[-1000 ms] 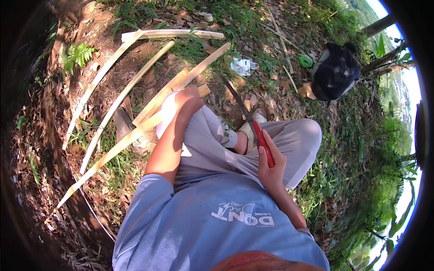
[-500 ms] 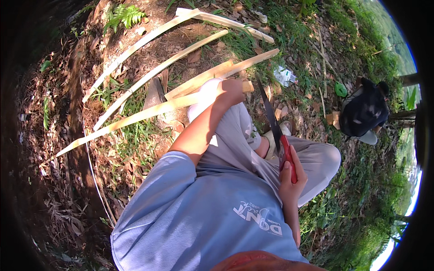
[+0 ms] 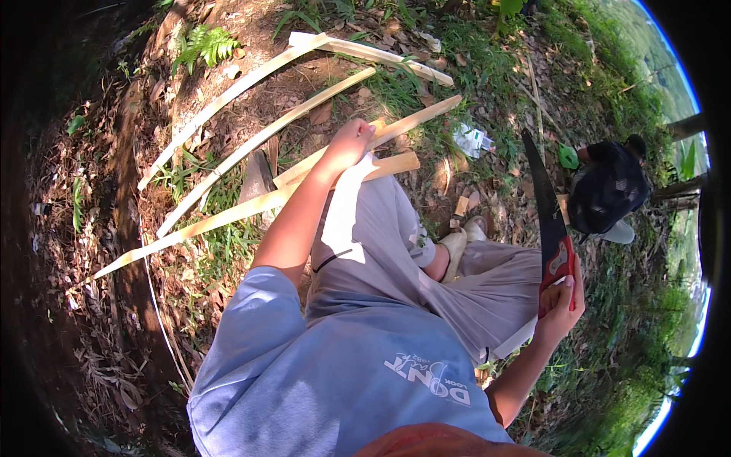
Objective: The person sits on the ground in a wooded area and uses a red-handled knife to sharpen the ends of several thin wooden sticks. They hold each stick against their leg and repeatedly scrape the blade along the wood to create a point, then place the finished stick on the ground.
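Note:
My right hand (image 3: 562, 306) is closed round the red handle of a handsaw (image 3: 547, 199), its dark blade pointing up and away beside my bent right knee. My left hand (image 3: 352, 145) is curled closed above my left knee, over a short pale wooden board (image 3: 301, 169); whether it grips anything is hidden. Across that knee lies a long wooden strip (image 3: 221, 221), its far-right end sticking out past the leg. Another pale board (image 3: 426, 116) extends beyond my left hand. A small wood block (image 3: 461, 206) lies on the ground near my foot.
More long wooden strips (image 3: 259, 139) lie on the leaf-strewn ground ahead. A white packet (image 3: 472, 141) rests in the grass. To the right, another person (image 3: 609, 186) in dark clothing crouches near a green object (image 3: 568, 156). A fern (image 3: 205, 46) grows at far left.
My right hand has carried the saw right, away from the wood. My left hand has come off the long strip's end and shifted left. The small block now shows.

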The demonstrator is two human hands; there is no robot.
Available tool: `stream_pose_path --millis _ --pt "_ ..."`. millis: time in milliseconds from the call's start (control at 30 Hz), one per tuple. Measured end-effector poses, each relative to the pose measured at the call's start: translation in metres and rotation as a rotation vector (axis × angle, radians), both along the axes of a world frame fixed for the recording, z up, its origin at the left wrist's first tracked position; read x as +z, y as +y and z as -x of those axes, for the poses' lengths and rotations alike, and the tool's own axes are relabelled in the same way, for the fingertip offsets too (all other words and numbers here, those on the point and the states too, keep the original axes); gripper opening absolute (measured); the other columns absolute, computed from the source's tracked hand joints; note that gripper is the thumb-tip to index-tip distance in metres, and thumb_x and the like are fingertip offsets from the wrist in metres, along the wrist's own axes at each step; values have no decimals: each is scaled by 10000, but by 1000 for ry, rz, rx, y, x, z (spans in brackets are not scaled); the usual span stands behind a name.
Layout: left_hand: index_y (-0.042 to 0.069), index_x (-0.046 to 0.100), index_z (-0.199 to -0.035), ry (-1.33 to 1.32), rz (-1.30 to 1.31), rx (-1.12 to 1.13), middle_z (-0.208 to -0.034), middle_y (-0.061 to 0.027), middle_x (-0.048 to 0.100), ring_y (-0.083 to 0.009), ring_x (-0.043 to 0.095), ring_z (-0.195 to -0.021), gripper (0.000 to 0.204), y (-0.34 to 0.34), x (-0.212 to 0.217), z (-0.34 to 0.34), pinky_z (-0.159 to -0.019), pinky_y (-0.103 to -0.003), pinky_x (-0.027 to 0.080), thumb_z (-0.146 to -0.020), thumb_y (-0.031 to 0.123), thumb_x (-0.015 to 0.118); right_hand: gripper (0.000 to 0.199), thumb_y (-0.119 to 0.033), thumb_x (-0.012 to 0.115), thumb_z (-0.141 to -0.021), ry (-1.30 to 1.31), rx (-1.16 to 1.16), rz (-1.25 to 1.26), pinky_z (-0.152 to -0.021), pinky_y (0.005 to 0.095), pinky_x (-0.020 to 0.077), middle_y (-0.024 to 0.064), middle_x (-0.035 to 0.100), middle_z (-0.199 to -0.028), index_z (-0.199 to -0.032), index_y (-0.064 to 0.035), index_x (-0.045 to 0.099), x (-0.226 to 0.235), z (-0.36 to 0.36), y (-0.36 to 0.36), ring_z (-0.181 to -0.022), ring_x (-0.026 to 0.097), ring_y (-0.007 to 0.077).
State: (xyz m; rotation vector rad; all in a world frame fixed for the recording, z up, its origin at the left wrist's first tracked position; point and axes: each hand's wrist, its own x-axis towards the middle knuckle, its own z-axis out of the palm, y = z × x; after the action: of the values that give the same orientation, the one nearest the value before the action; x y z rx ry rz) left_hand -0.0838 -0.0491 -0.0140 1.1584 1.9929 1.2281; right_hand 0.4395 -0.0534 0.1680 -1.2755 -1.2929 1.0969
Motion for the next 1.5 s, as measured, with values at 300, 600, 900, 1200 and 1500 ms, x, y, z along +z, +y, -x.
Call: stream_pose_path --millis 300,600,900,1200,1500 --pt "82 766 -1231 578 973 -133 -1266 -138 780 -330 732 -1235 291 -39 -42 96 -1017 -472 592 -984 216 692 471 -240 504 -1173 416 -109 206 -467 244 289 -77 278 -645 -1541 51 547 -49 -17 62 -516 288 44" --pt "80 768 -1276 696 945 -114 -1288 -158 774 -337 744 -1208 359 -36 -52 94 -984 -470 604 -953 236 757 462 -204 526 -1161 493 -110 198 -480 250 297 -76 288 -670 -1536 65 544 -47 -1 68 -526 292 43" --pt "60 837 -1118 626 839 -187 -1162 -139 819 -323 771 -1149 302 -37 -42 90 -954 -463 624 -844 182 798 397 -185 544 -1153 453 -156 165 -464 244 316 -67 281 -684 -1463 44 644 -60 -16 72 -534 284 58" --pt "50 698 -1202 849 143 -117 -1209 -159 657 -384 724 -972 256 -99 33 48 -856 -516 607 -952 106 692 413 -194 568 -1148 346 -188 146 -491 272 326 -50 296 -697 -1454 74 639 -49 0 70 -565 295 75" --pt "62 686 -1311 791 17 -269 -1208 -101 721 -320 672 -1163 364 -147 7 11 -1046 -453 535 -955 127 711 399 -181 578 -1133 339 -136 156 -494 263 324 -64 312 -685 -1419 86 656 -51 -6 62 -554 310 63"
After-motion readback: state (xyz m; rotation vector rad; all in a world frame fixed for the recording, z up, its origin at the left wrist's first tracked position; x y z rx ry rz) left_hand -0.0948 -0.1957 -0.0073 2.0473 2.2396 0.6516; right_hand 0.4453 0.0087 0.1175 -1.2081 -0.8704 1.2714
